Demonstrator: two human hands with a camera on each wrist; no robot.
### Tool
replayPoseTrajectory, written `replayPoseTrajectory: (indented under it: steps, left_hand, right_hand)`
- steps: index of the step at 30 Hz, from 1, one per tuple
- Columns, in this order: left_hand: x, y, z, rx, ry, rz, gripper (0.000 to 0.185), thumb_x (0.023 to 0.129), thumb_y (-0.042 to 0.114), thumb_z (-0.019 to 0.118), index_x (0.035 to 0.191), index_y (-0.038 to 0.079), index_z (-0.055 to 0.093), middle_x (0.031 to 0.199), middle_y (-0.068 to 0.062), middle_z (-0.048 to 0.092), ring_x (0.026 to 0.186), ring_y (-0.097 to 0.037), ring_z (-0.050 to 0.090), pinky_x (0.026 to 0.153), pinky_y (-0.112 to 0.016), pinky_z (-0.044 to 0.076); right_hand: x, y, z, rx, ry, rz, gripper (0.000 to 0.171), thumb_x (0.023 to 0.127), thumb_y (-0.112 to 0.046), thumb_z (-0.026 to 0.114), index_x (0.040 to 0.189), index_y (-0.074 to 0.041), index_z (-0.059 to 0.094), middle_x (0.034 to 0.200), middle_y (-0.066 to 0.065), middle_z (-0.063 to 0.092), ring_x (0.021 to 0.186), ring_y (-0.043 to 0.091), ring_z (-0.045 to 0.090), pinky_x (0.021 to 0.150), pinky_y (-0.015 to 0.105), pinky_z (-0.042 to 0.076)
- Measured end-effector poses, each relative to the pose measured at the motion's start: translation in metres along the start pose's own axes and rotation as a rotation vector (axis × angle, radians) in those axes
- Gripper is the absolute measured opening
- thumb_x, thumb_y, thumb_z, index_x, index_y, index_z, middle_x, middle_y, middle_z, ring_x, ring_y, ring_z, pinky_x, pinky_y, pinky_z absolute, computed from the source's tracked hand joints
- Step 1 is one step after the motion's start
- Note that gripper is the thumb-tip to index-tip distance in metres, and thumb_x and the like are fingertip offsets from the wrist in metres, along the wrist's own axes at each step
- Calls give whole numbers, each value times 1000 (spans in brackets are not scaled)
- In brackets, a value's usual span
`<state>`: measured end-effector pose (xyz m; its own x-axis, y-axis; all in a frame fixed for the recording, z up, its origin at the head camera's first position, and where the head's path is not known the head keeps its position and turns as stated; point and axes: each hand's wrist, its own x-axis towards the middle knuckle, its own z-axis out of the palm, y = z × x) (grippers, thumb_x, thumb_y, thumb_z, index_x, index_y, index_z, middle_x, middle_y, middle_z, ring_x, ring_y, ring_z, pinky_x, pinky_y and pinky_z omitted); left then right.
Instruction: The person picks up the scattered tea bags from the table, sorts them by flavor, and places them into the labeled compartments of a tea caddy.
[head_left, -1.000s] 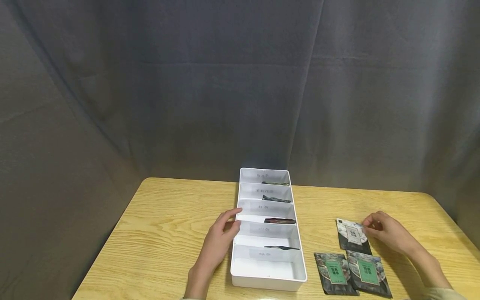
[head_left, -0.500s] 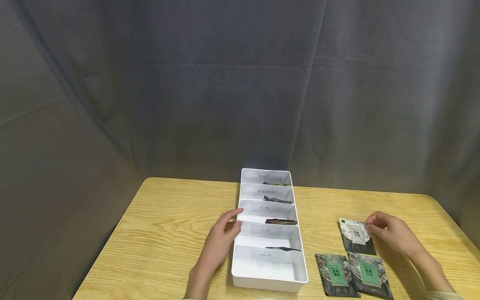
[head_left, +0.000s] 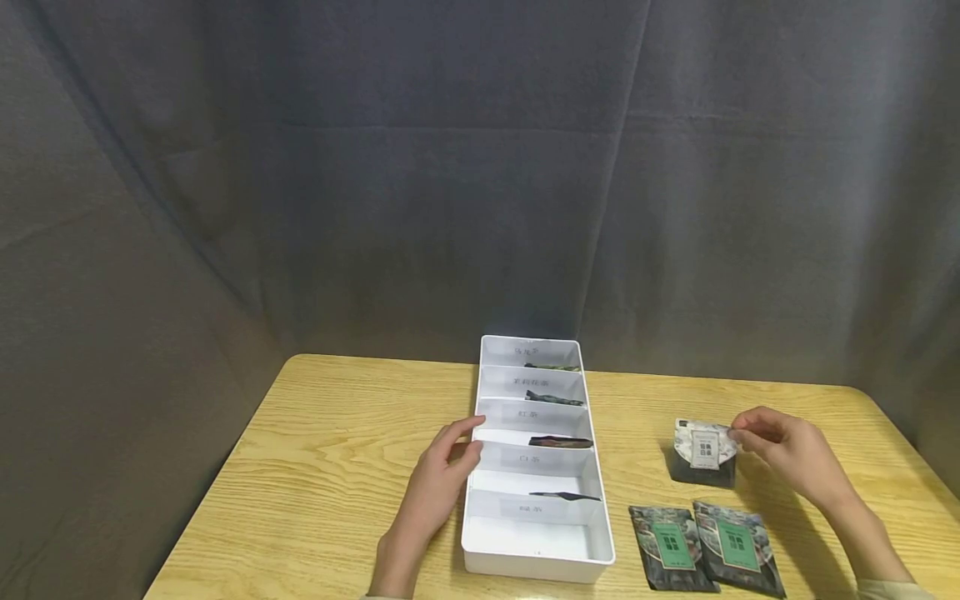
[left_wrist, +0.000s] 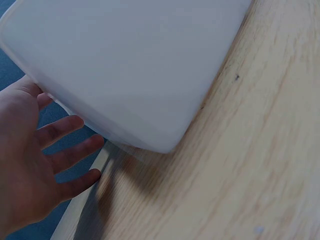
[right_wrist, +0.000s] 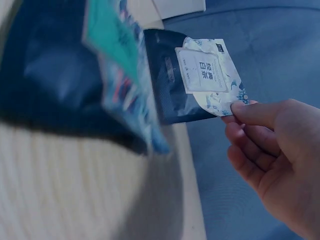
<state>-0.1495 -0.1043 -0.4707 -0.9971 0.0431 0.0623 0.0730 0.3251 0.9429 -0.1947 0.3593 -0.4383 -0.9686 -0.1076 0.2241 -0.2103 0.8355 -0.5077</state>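
My right hand pinches the upper right corner of a white-and-black tea sachet, its top edge tipped up off the table. In the right wrist view the thumb presses on the patterned white end of this sachet. My left hand touches the left rim of a white divided box, fingers apart and relaxed. The left wrist view has that hand beside the box wall. Two black sachets with green labels, one left and one right, lie nearer me, right of the box.
Labelled compartments divide the box. Sachets stand at the right side of several, among them a dark red one and a thin dark one. Wood table spreads to both sides, with a grey curtain behind its far edge.
My right hand has raised the upper edge of the white-and-black sachet from lying flat to tilted, and the sachet has shifted away from the green-labelled ones. My left hand stays put.
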Motion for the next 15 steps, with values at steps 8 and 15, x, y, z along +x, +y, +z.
replayPoseTrajectory:
  steps: [8,15]
  left_hand:
    - [0,1,-1,5,1,-2,38,101,38,55,138,32,56,141,3,55,117,-20,62,98,-44,52]
    - [-1,2,0,11,2,-3,38,101,38,55,138,32,56,140,3,56,116,-19,62,97,-44,52]
  right_hand:
    - [1,-24,-6,42,54,-23,14,95,-28,68,98,-15,70,89,4,74,73,-4,63,59,18,49]
    - [0,-46,-10,55,89,-44,10,94,-26,70,96,-17,71,81,0,73,69,-3,63,56,19,46]
